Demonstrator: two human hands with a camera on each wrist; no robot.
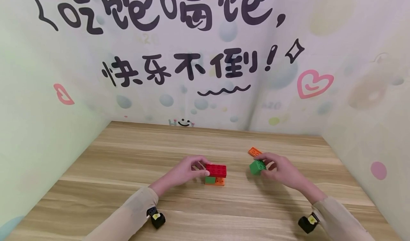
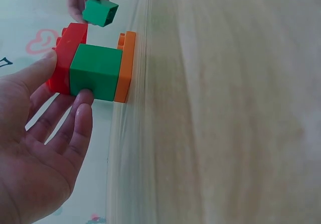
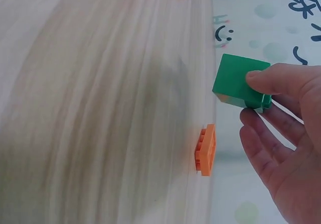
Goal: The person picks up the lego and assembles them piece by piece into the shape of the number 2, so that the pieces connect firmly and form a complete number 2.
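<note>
My left hand (image 1: 188, 170) pinches the left end of a red toy brick (image 1: 217, 170) with thumb and fingers. That brick sits on a green block (image 2: 95, 72), which stands on an orange plate brick (image 2: 126, 67), so the three form a small stack on the table. The orange plate extends to the right past the green block, beneath the red brick. Off to the right, my right hand (image 1: 278, 169) holds a second green block (image 3: 239, 81) between thumb and fingers, raised above the table and tilted. Its studs face toward my palm.
Just behind my right hand, a loose orange plate brick (image 1: 254, 151) lies on the wooden table (image 1: 144, 145). A printed fabric wall (image 1: 192, 105) closes off the back, and similar walls stand at both sides.
</note>
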